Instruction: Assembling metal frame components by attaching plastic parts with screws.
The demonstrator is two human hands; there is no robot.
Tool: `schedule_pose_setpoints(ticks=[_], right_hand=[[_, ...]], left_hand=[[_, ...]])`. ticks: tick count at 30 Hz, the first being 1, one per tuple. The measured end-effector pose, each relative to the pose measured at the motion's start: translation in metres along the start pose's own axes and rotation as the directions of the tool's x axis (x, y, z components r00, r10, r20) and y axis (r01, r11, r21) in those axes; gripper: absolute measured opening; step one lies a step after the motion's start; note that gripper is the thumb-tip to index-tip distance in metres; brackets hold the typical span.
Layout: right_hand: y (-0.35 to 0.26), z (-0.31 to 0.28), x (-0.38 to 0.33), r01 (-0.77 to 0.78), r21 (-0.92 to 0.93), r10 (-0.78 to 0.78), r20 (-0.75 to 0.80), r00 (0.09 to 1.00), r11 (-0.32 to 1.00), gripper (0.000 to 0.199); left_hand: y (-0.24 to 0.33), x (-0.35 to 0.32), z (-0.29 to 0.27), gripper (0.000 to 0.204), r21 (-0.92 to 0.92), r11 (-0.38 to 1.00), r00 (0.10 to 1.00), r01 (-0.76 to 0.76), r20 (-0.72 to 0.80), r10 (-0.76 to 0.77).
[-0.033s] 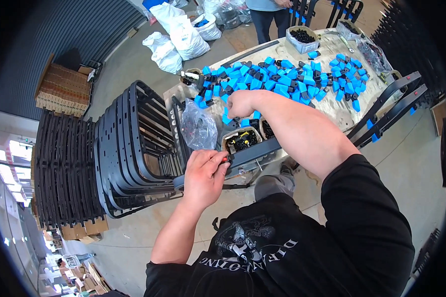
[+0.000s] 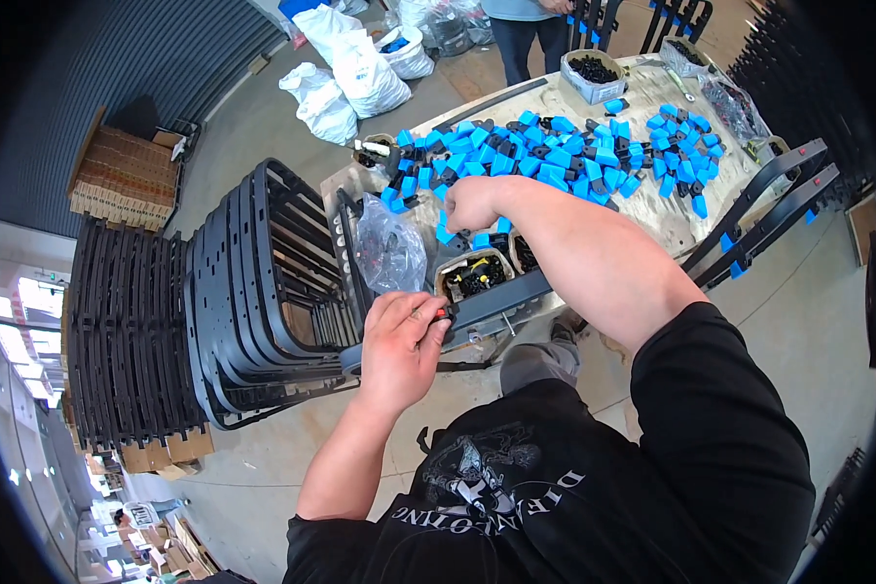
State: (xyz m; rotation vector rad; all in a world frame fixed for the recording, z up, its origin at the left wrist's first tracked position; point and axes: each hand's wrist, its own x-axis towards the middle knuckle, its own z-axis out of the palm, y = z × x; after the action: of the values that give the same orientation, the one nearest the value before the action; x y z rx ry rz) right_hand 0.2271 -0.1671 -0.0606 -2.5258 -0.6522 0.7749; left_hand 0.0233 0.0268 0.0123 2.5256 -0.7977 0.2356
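Note:
My left hand (image 2: 399, 341) is closed, thumb and fingers pinching a small black part with a red spot (image 2: 441, 313) against a black metal frame (image 2: 501, 300). The frame's bar runs along the near edge of the table, partly under my right forearm. My right hand (image 2: 472, 203) reaches over the table with fingers curled downward at the near left of a pile of blue-and-black plastic pieces (image 2: 555, 156). A blue piece (image 2: 445, 235) shows just below those fingers; what they grip, if anything, is hidden. Beside the bar sits a box of black hardware (image 2: 475, 276) with something yellow on top.
A clear plastic bag (image 2: 389, 248) lies at the table's left end. Stacked black frames (image 2: 234, 282) stand left of the table. Boxes of black parts (image 2: 595, 76) sit at the far side, where another person (image 2: 530, 39) stands. More black frames (image 2: 769, 200) lean at the right end.

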Motion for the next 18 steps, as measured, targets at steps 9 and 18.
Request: schedule_pose_setpoints(ticks=[9, 18], right_hand=[[-0.001, 0.004, 0.002, 0.041, 0.014, -0.041, 0.016, 0.999, 0.999, 0.045], [0.017, 0.005, 0.008, -0.101, 0.083, 0.095, 0.080, 0.992, 0.991, 0.049]], left_hand=[[0.016, -0.017, 0.010, 0.055, 0.257, 0.966, 0.999, -0.016, 0.053, 0.002], [0.014, -0.019, -0.002, 0.064, 0.222, 0.975, 0.996, -0.007, 0.092, -0.014]])
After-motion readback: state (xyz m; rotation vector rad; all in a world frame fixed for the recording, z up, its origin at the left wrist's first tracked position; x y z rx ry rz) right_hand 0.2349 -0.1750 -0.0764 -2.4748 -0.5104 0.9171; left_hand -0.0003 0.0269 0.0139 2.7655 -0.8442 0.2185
